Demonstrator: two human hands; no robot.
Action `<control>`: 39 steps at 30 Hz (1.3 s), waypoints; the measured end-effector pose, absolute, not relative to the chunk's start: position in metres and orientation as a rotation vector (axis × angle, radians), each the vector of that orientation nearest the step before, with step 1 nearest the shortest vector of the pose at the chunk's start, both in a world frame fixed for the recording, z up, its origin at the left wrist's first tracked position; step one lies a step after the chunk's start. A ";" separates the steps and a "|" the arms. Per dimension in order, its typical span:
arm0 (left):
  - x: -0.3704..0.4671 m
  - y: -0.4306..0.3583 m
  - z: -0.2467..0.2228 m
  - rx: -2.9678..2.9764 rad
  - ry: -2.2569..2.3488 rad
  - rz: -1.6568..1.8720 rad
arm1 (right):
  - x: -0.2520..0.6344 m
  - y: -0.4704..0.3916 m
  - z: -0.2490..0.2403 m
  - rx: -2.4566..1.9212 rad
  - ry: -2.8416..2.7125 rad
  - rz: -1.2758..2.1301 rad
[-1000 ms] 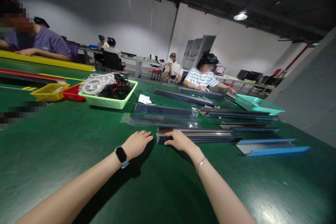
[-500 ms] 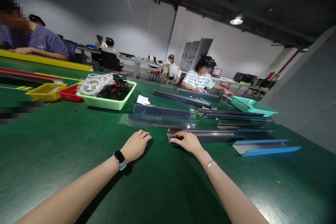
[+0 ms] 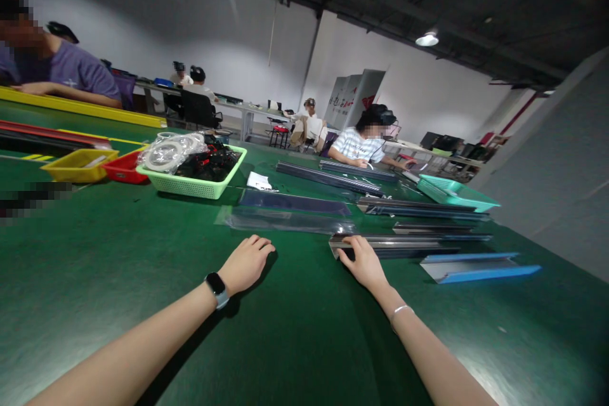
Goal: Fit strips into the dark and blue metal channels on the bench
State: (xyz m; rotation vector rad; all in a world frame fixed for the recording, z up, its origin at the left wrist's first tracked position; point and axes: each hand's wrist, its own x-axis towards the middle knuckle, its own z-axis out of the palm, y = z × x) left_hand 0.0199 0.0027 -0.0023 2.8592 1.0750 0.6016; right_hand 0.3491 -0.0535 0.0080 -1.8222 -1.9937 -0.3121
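The right hand (image 3: 364,261) grips the left end of a dark channel (image 3: 399,244), whose other end reaches near a blue channel (image 3: 480,268). The left hand (image 3: 245,261) is loosely open, fingers bent, and green table (image 3: 304,330) lies between both hands (quite wide). The banner (image 3: 349,98) bears writing, too small for reading.

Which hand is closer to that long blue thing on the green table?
The right hand. It is at the dark channel's end, left of the blue thing; the left hand is farther left, apart from both.
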 end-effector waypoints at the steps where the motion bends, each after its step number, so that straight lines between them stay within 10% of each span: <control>1: 0.020 0.003 -0.002 2.857 1.079 0.596 | 0.356 -0.054 0.006 -1.833 -1.979 -0.346; 39: 0.019 0.006 -0.007 2.859 1.056 0.713 | 0.531 -0.057 -0.001 -2.661 -1.645 -0.880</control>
